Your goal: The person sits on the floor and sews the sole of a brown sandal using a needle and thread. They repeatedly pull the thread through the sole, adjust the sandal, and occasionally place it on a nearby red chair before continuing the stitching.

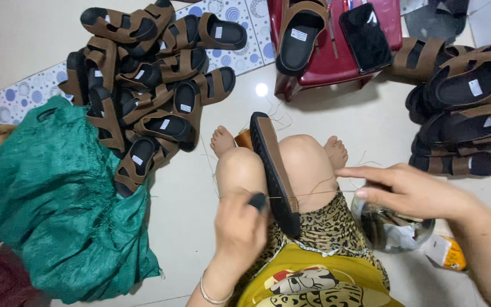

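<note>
The sandal [274, 170] stands on its edge between the person's knees, its black sole turned to the left and a brown layer along the right side, the toe end pointing away toward the floor. The left hand [238, 227] is clenched around a dark-handled tool [258, 200] pressed against the sole's near end. The right hand [410, 190] pinches a thin thread [319, 194] between finger and thumb, drawn taut across the right knee to the sandal.

Just under the right hand sits a glass jar [390, 230], with a small orange packet [447, 253] beside it. To the left, a crumpled green sack [58, 199] fills the floor nearly up to the left knee, leaving only a narrow strip of pale tile between.

Beyond the feet, bare tile [348, 116] opens out, strewn with loose thread ends. Farther off, a heap of brown sandals [143, 85] spills from the sack on the left, another stack of sandals [464, 108] crowds the right edge, and a red stool [331, 57] carries one sandal and a black phone [366, 35].
</note>
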